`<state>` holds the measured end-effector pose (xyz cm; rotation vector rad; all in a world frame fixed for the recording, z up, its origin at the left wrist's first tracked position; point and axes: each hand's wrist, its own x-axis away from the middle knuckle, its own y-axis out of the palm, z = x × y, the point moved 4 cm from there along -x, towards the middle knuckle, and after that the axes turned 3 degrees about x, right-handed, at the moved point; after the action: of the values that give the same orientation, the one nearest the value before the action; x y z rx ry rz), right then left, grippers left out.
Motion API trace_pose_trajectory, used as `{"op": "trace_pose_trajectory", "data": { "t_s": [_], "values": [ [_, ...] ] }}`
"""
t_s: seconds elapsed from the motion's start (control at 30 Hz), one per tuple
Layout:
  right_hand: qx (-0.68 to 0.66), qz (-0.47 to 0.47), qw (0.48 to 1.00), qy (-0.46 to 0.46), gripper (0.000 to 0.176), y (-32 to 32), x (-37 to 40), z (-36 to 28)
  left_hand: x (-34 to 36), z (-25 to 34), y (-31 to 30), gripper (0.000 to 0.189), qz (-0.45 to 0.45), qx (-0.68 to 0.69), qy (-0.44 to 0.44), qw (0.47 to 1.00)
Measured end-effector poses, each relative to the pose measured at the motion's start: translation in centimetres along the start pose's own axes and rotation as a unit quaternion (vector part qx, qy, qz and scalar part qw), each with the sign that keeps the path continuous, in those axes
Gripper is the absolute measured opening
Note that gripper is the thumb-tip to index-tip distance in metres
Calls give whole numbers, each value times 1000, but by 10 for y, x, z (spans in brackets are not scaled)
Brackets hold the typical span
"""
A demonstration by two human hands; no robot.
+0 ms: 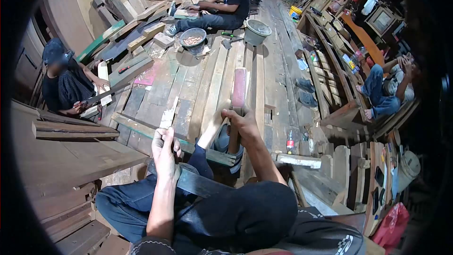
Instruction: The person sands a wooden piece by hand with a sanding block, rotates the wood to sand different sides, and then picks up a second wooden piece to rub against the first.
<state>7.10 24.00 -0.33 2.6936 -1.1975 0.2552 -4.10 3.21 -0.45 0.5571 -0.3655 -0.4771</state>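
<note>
Knees in dark trousers carry a dark plank. On the plank rests the left hand, closed around a pale stick that points up. Just beyond the plank's right end, the right hand grips an upright mallet.

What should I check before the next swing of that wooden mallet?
1. Right hand grip on the wooden mallet: closed round the handle, ok.
2. Left hand hold on the pale wooden stick: closed round its lower part, ok.
3. Stick's top end showing clear above the left hand: ok.
4. Stick's lower tip seated on the dark plank across the lap: hidden by the hand, cannot tell.
5. Plank steady on the lap: cannot tell.
6. Seated person ahead well apart from the mallet: ok.
</note>
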Motion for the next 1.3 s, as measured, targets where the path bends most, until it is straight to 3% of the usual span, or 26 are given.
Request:
{"op": "trace_pose_trajectory", "data": {
  "t_s": [0.43,0.57,0.83,0.93,0.97,1.07,1.2,1.23,1.3],
  "values": [
    [-1,-8,1000,14,25,0,-2,2,3,5,4,30,19,5,0,1000],
    [-9,-8,1000,4,26,-1,-2,3,0,4,6,34,-32,2,17,999],
    [-6,-6,1000,5,27,0,-4,6,2,4,3,19,-2,-45,42,998],
    [0,-5,1000,13,27,-1,-4,6,4,5,7,22,-34,-149,91,984],
    [-1,-5,1000,13,27,0,-3,4,6,11,13,13,-34,-181,161,970],
    [-6,-20,1000,13,26,1,-2,2,1,7,4,9,-38,-243,247,937],
    [-13,-11,1000,8,25,3,-1,2,2,2,-1,13,-42,-197,153,967],
    [-12,-14,1000,6,25,3,-2,2,2,1,0,10,-46,-157,154,974],
    [-9,-19,1000,2,25,2,-3,4,1,3,5,10,-54,-216,197,955]
  ]
}}
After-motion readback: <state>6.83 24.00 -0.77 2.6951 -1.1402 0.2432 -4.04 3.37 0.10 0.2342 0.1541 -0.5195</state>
